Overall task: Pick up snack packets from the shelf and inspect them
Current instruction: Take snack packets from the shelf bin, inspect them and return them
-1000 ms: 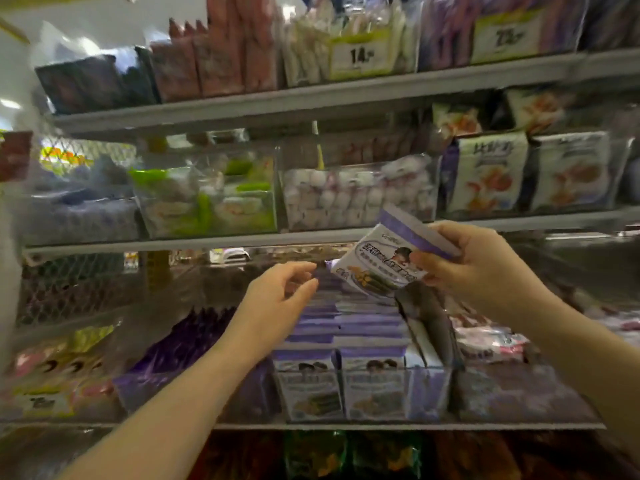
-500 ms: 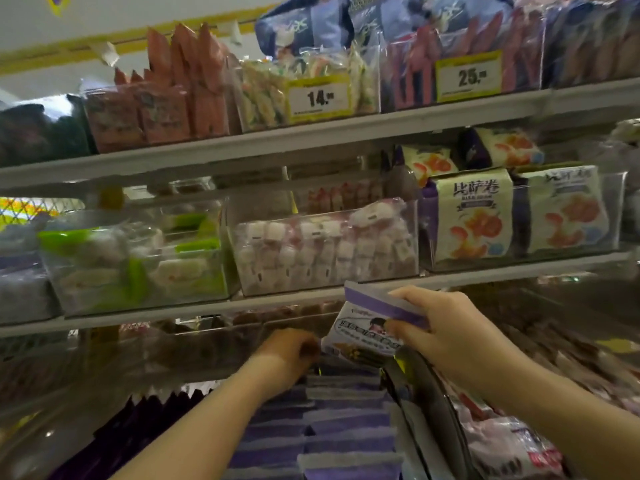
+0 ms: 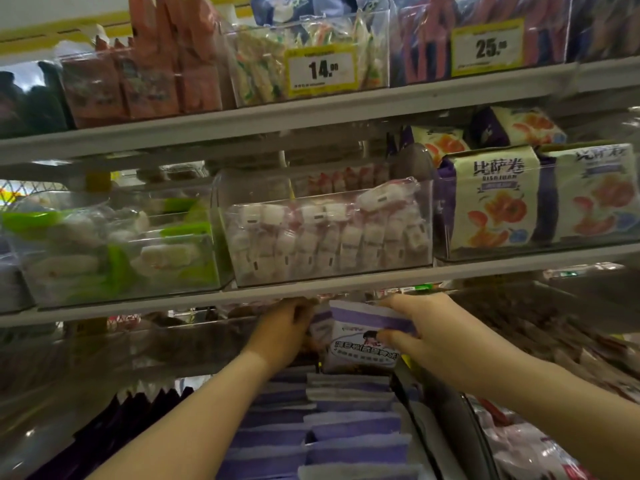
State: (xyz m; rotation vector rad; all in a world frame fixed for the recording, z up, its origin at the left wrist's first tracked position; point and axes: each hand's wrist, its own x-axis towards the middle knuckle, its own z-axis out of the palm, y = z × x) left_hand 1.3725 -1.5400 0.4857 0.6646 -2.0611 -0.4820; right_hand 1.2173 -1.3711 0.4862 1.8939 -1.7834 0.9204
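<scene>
The right hand pinches a purple and white packet by its right side, thumb on the front and fingers over the top. It holds the packet just under a shelf, above the far end of a row of packets that look the same. The left hand is just left of the packet with its fingers bent toward it, but I cannot tell if it has hold of anything.
</scene>
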